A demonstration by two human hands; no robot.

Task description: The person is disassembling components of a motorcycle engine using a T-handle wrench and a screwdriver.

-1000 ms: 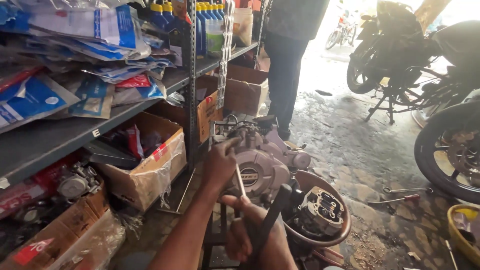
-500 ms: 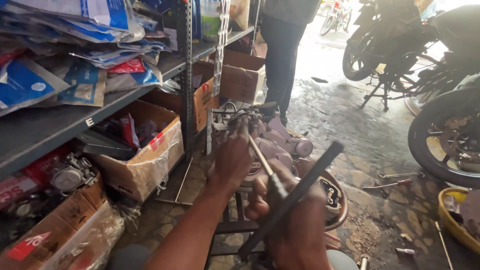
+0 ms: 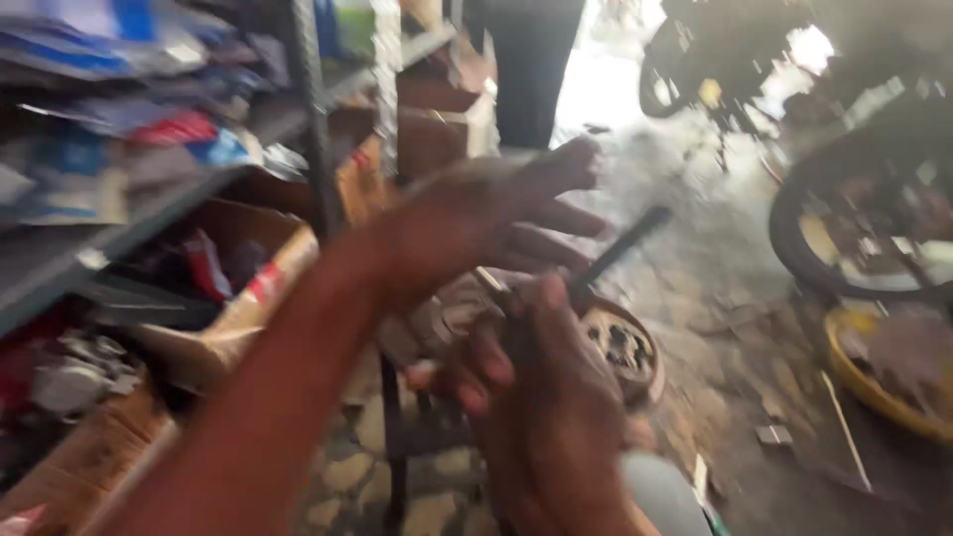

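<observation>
The view is blurred by motion. My left hand (image 3: 496,213) is raised in the middle of the view, fingers stretched out to the right and holding nothing I can make out. Below it, my right hand (image 3: 546,407) is closed around a long dark tool (image 3: 625,248) that slants up to the right. A thin metal rod (image 3: 492,283) shows between the two hands. Behind my right hand a round engine part (image 3: 620,347) sits on a dark stand (image 3: 392,427). My arms hide the rest of the engine.
A metal shelf (image 3: 308,129) with packets stands at left, with open cardboard boxes (image 3: 268,278) under it. A person in dark trousers (image 3: 526,69) stands at the back. A motorcycle wheel (image 3: 854,228) and a yellow basin (image 3: 874,367) are at right on wet stone floor.
My left hand has lifted off the engine and swung up to the right with its fingers spread. My right hand still grips the dark tool. The camera has moved closer and blurred.
</observation>
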